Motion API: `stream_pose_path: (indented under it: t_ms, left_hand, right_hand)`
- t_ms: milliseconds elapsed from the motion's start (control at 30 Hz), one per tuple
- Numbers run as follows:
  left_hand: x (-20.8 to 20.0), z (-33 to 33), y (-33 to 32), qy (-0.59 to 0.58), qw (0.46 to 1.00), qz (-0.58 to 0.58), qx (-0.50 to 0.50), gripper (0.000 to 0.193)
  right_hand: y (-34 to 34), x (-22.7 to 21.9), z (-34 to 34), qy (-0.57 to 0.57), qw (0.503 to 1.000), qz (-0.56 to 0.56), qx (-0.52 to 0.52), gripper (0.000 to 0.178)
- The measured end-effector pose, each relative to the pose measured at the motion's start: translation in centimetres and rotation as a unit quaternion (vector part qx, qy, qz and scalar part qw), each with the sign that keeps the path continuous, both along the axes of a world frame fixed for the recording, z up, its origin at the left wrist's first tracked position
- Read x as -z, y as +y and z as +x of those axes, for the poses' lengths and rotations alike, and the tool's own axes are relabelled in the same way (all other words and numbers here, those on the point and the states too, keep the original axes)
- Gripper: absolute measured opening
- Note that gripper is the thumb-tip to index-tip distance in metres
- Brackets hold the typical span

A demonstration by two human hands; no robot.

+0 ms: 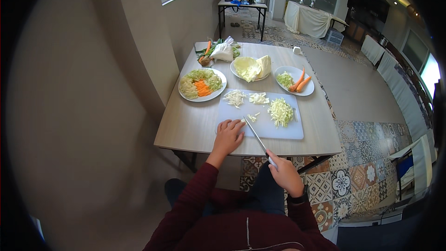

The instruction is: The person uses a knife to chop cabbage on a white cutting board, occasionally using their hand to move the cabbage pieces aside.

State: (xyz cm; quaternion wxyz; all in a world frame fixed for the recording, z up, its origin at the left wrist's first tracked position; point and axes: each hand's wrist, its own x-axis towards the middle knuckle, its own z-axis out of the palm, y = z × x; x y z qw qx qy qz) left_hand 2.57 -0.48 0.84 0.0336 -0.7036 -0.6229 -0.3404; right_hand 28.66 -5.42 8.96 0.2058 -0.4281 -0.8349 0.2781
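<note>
My right hand (286, 175) is closed round the handle of a kitchen knife (256, 135). Its blade slants up and left across the front edge of the white cutting board (260, 131), tip near small pale vegetable pieces (253, 117). At the board's left front, my left hand (228, 135) has its fingers bent down beside the blade tip. A pale vegetable piece (243, 120) shows at its fingertips; most of what lies under them is hidden. Farther back on the board are white strips (235, 97), pale chopped pieces (259, 97) and shredded cabbage (281, 112).
Behind the board stand a plate (217, 95) of shredded vegetables and orange strips, a plate with cabbage leaves (248, 68), and a plate (308, 92) with carrots (302, 82). A white plastic bag (223, 51) and greens lie at the far left. A wall (134, 56) runs along the left.
</note>
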Motion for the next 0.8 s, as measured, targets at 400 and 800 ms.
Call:
stream_pose_path:
  t_ms: [400,800]
  left_hand:
    - [0.2,0.0,0.0,-0.005,1.000,0.007,0.001,0.037]
    - [0.1,0.0,0.1,0.002,1.000,0.007,-0.004,0.037]
  right_hand:
    - [0.1,-0.2,0.5,-0.027,0.999,-0.016,-0.015,0.053]
    - [3.7,1.0,-2.9,0.009,0.999,-0.041,0.000,0.056]
